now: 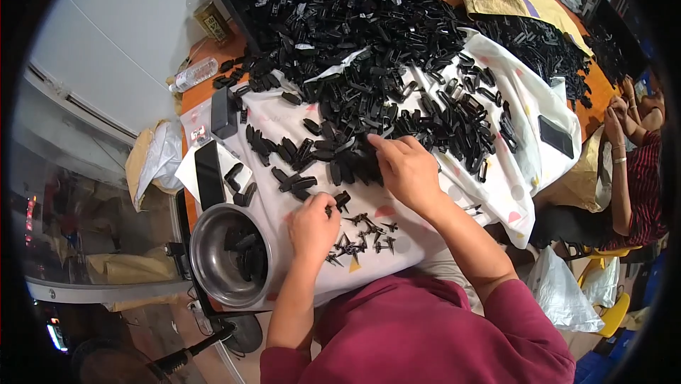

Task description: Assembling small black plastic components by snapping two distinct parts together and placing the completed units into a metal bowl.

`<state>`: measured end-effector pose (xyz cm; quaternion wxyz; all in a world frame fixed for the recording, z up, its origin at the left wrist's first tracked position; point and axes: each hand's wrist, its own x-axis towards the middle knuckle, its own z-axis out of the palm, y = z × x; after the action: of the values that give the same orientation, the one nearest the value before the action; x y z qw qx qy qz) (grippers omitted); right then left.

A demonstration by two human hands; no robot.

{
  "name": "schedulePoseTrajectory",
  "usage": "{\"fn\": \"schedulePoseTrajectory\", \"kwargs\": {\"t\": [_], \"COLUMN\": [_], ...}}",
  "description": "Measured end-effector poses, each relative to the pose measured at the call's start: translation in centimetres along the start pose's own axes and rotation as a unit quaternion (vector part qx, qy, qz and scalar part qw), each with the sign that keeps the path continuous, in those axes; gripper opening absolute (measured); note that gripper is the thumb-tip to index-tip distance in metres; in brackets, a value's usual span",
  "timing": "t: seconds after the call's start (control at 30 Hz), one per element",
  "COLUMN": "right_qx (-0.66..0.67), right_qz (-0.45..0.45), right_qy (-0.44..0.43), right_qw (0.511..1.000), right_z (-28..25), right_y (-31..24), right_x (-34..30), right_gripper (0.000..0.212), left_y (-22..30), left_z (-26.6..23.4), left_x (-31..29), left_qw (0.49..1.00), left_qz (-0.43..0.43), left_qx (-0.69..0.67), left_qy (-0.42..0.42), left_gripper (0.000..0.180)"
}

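Note:
My left hand (pixel 314 228) is closed, its fingertips pinching a small black plastic piece (pixel 342 200) above the patterned white cloth. My right hand (pixel 409 175) has its fingers curled down at the near edge of a large pile of black plastic pieces (pixel 369 93); the fingertips are partly hidden, and what they hold does not show. Several small dark pointed parts (pixel 362 236) lie loose on the cloth, just right of my left hand. A round metal bowl (pixel 207 270) at the left holds more black pieces (pixel 250 255).
A dark flat phone-like slab (pixel 209 173) and a black box (pixel 223 112) lie at the left, a plastic bottle (pixel 196 74) beyond. Another phone (pixel 556 136) rests at the right on the white cloth (pixel 521 178). A co-worker's arm (pixel 621 178) shows at far right.

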<state>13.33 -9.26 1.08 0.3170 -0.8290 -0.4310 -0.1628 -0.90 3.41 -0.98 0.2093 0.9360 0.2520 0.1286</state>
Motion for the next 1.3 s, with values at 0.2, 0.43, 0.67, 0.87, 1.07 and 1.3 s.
{"fn": "schedulePoseTrajectory", "kwargs": {"t": [0.2, 0.43, 0.67, 0.87, 1.07, 1.3], "right_qx": [0.427, 0.349, 0.303, 0.381, 0.267, 0.168], "right_qz": [0.203, 0.147, 0.090, 0.103, -0.045, -0.107], "right_qy": [-0.048, -0.010, 0.017, -0.082, -0.032, -0.053], "right_qw": [0.880, 0.926, 0.948, 0.915, 0.962, 0.978], "right_z": [-0.7, 1.3, 0.3, -3.4, -4.0, -4.0], "right_y": [-1.6, -2.8, -3.0, -3.8, -2.8, -2.8], "right_x": [-2.8, -3.0, -3.2, -3.0, -2.7, -4.2], "right_gripper": [0.029, 0.019, 0.017, 0.035, 0.035, 0.047], "left_y": [-0.3, 1.5, 1.7, 1.9, 2.5, 2.2], "left_z": [-0.3, 0.9, 0.5, -0.9, -1.3, -0.7], "left_x": [-0.1, 0.5, 0.7, -0.4, -0.7, -1.7], "left_qw": [0.878, 0.837, 0.788, 0.792, 0.788, 0.832], "left_qz": [-0.111, -0.113, -0.089, -0.062, -0.053, 0.010], "left_qx": [-0.466, -0.535, -0.609, -0.607, -0.612, -0.554], "left_qy": [-0.018, -0.039, 0.019, -0.014, -0.028, -0.025], "left_gripper": [0.005, 0.008, 0.019, 0.030, 0.028, 0.028]}}
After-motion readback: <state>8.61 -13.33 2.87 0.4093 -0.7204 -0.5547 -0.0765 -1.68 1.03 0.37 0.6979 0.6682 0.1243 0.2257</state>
